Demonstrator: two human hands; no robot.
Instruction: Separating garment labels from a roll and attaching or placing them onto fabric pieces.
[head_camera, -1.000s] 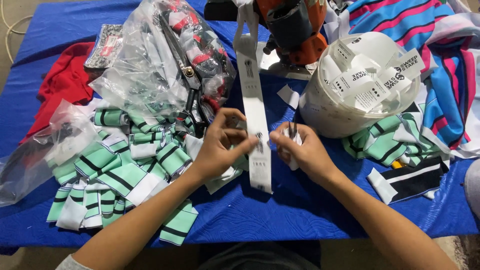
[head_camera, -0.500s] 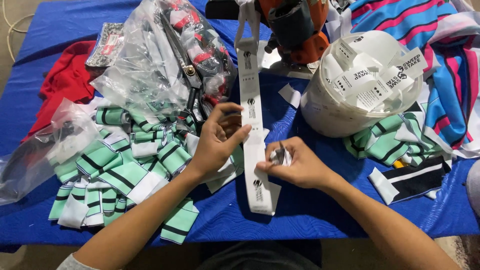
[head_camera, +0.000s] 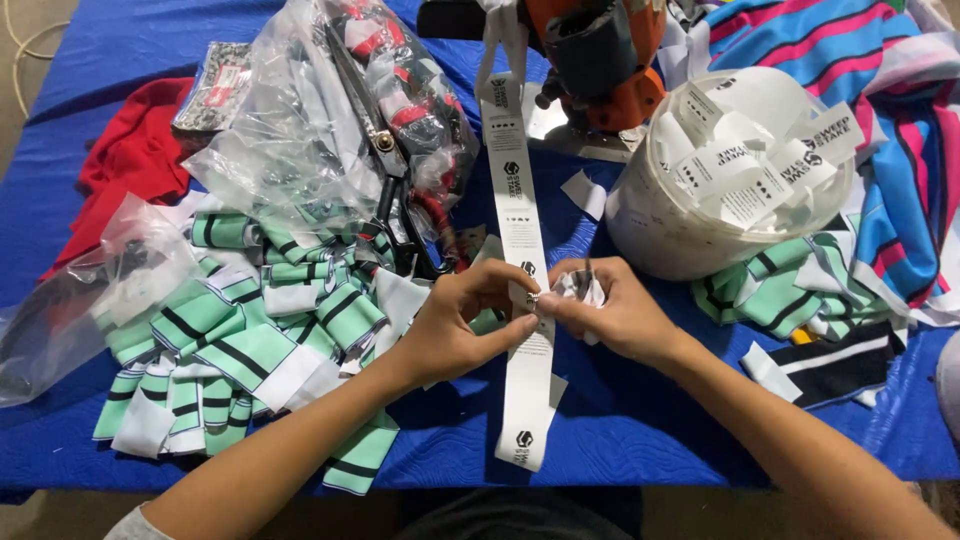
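Observation:
A long white printed label ribbon (head_camera: 508, 190) runs from the orange machine (head_camera: 600, 55) down over the blue table cover (head_camera: 620, 430) to its front edge. My left hand (head_camera: 455, 325) pinches the ribbon at its middle between thumb and fingers. My right hand (head_camera: 610, 310) meets it there, holding a small metal blade or snips against the ribbon, with cut white labels (head_camera: 583, 288) bunched in its palm.
A white bucket (head_camera: 680, 235) full of cut labels stands right of the ribbon. Green-and-white striped fabric pieces (head_camera: 250, 340) are heaped at the left, with clear plastic bags (head_camera: 310, 120), black scissors (head_camera: 385, 170) and red cloth (head_camera: 130, 160). Striped pink-blue fabric (head_camera: 900, 130) lies at the right.
The ribbon has been drawn further toward me, its free end now hanging lower. My right hand has closed in against my left hand at the ribbon.

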